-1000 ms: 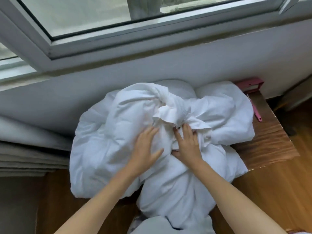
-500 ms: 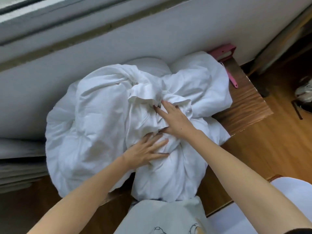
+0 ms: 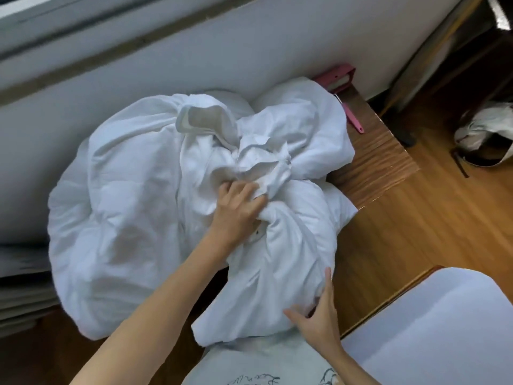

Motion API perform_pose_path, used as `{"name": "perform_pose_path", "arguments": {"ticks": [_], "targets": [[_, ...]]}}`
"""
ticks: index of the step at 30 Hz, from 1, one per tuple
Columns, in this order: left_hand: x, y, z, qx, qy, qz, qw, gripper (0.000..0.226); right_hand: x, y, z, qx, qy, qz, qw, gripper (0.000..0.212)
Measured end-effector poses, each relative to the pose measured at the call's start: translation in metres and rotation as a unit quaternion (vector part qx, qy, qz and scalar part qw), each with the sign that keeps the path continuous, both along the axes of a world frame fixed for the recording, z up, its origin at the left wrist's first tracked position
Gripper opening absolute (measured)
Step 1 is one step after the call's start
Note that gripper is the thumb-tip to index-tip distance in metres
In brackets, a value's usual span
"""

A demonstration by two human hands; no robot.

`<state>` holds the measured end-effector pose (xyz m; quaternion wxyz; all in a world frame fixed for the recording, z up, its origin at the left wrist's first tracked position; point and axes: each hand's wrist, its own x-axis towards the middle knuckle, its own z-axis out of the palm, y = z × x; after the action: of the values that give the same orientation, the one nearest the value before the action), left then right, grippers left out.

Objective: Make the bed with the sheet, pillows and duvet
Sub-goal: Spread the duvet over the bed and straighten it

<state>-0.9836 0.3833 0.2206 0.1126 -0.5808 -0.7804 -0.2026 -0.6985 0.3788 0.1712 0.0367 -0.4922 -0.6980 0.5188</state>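
A big crumpled heap of white bedding [image 3: 133, 218] lies bunched on a low wooden table [image 3: 383, 162] below the window wall. My left hand [image 3: 238, 207] digs into the folds at the middle of the heap, its fingers curled round a bunch of the fabric. My right hand [image 3: 319, 318] is at the heap's lower right corner, where that part hangs over the table's front edge; thumb and fingers close on the cloth there. Which piece is sheet, duvet or pillow cannot be told.
The white corner of a mattress [image 3: 433, 323] shows at the lower right. A pink object [image 3: 337, 77] and a pink stick [image 3: 352, 118] lie on the table behind the heap. A white bag [image 3: 488, 132] sits on the wooden floor at right. Folded grey curtain [image 3: 22, 290] lies at left.
My right hand has left the middle of the heap and come down to its lower right corner. My left hand moved up into the middle folds and curled into the fabric. The view tilted down.
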Motion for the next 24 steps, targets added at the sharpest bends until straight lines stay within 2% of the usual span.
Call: {"name": "perform_pose_path", "arguments": {"ticks": [2, 4, 7, 9, 11, 14, 17, 18, 19, 21, 24], "targets": [[-0.013, 0.033, 0.031, 0.014, -0.025, 0.041, 0.999, 0.015, -0.033, 0.009, 0.016, 0.004, -0.011, -0.078, 0.997, 0.130], [-0.025, 0.055, 0.057, 0.012, -0.046, 0.046, 0.998, 0.013, -0.071, 0.032, 0.031, 0.043, 0.028, -0.142, 0.989, 0.122], [-0.042, 0.050, 0.088, 0.048, -0.113, 0.082, 0.989, 0.021, -0.121, 0.068, 0.063, 0.095, 0.115, -0.200, 0.968, 0.065], [-0.058, 0.038, 0.110, 0.110, -0.191, 0.133, 0.966, 0.022, -0.144, 0.088, 0.090, 0.149, 0.164, -0.201, 0.954, 0.038], [-0.077, 0.025, 0.133, 0.180, -0.225, 0.190, 0.939, 0.026, -0.174, 0.108, 0.114, 0.201, 0.205, -0.184, 0.940, 0.011], [-0.109, 0.007, 0.155, 0.212, -0.221, 0.254, 0.918, 0.029, -0.240, 0.129, 0.136, 0.215, 0.257, -0.184, 0.924, 0.022], [-0.135, -0.002, 0.157, 0.122, -0.191, 0.291, 0.930, 0.023, -0.302, 0.141, 0.125, 0.118, 0.229, -0.188, 0.948, 0.019], [-0.138, -0.004, 0.155, 0.083, -0.172, 0.291, 0.937, 0.029, -0.314, 0.146, 0.115, 0.109, 0.187, -0.163, 0.963, 0.021], [-0.137, -0.006, 0.152, 0.056, -0.152, 0.275, 0.948, 0.039, -0.322, 0.152, 0.107, 0.127, 0.131, -0.112, 0.977, 0.023], [-0.126, -0.006, 0.142, 0.042, -0.087, 0.184, 0.978, 0.048, -0.329, 0.165, 0.096, 0.167, 0.039, -0.003, 0.985, 0.023], [-0.102, 0.006, 0.113, -0.043, 0.014, 0.017, 0.999, 0.050, -0.325, 0.187, 0.090, 0.182, 0.025, 0.100, 0.978, 0.020]]}}
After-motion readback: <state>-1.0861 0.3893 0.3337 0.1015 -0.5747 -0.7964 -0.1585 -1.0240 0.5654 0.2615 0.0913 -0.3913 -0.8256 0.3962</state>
